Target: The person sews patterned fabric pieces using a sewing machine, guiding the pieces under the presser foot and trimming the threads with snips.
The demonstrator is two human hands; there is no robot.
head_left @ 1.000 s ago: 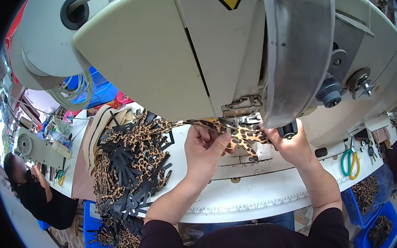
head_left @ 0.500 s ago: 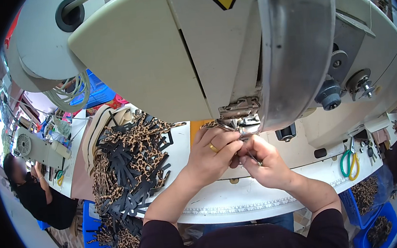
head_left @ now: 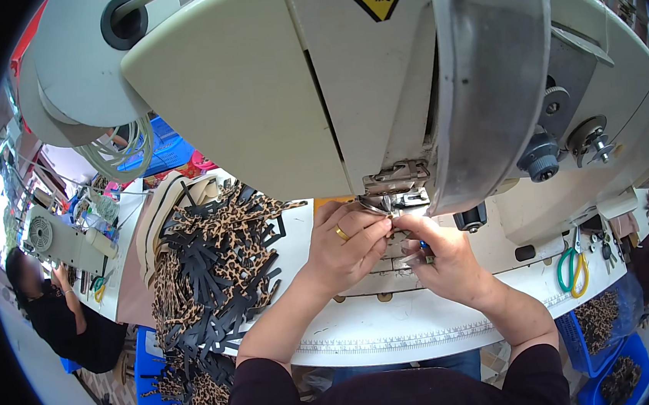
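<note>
Hands (head_left: 350,250) are curled together over the table (head_left: 397,321), grip unclear; spotted pieces (head_left: 599,319) are held in a blue basket (head_left: 575,344) at its right.

a dark short-sleeved top (head_left: 403,398), blue trousers (head_left: 464,359) and a gold ring (head_left: 342,233) are worn.

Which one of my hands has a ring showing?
Your left hand: a gold-coloured ring circles one of its fingers, while no ring is visible on your right hand.
</note>
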